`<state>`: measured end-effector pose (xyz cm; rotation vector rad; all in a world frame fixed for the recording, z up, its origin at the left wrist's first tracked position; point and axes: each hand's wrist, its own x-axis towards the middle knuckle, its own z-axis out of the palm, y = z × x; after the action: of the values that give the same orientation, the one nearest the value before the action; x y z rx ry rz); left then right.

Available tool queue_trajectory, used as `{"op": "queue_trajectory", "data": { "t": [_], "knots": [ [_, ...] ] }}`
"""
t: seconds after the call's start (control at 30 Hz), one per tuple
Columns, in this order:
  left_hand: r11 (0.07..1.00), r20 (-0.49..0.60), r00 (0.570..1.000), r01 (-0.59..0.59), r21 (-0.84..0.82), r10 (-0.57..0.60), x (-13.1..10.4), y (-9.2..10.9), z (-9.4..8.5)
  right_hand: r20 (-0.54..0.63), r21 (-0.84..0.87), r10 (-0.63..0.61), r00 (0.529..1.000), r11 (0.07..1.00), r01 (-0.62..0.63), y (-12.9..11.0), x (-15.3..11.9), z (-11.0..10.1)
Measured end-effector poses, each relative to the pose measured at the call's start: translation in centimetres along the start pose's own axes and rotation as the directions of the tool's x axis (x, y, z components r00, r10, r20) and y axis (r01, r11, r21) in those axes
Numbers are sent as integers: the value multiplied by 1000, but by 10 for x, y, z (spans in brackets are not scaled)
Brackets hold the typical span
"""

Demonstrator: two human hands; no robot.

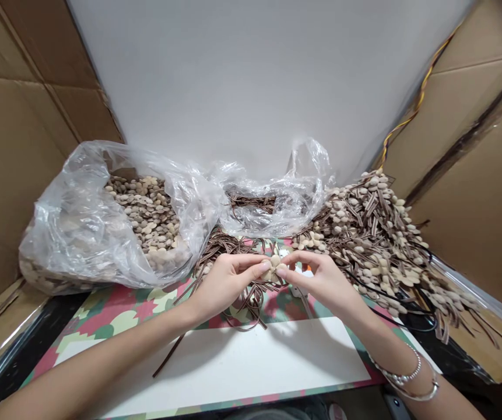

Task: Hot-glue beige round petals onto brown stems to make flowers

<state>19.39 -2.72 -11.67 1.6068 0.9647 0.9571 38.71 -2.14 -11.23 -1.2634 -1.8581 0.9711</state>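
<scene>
A small beige flower-shaped piece (pixel 275 262) with rounded lobes is held up over the middle of the table. My left hand (pixel 229 281) pinches it from the left between thumb and fingertips. From the other side, the thumb and forefinger of my right hand (pixel 321 280) grip the same piece. Just behind and below the hands lies a tangle of thin brown strips (pixel 222 245), some looping down onto the patterned cloth (pixel 115 306). Parts of the piece are covered by my fingertips.
A clear plastic bag (pixel 76 227) of beige oval pieces (pixel 150 213) stands at left. Another plastic bag (pixel 286 216) holds brown strips. At right is a heap of beige pieces with strips (pixel 373 233), beside a black cable (pixel 421 328). A white board (pixel 233 367) lies in front; cardboard walls flank the table.
</scene>
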Motion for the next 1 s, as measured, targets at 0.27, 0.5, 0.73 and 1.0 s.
{"op": "queue_trajectory", "data": {
  "t": [0.27, 0.5, 0.73, 1.0],
  "knots": [
    [998, -12, 999, 50, -33, -51, 3, -1, -2, 127, 3, 39, 991, 999, -40, 6, 4, -7],
    [994, 2, 998, 64, -84, -65, 3, -1, -3, 189, 62, 13, 982, 998, -25, 12, 4, -7],
    [994, 9, 997, 81, -72, -81, 2, 1, -2, 124, 22, -26, 992, 999, 24, 7, 4, -8],
    [1000, -66, 998, 27, 14, -26, 7, -2, -7, -36, -264, -308, 951, 920, 288, 7, 1, -2]
  ]
}}
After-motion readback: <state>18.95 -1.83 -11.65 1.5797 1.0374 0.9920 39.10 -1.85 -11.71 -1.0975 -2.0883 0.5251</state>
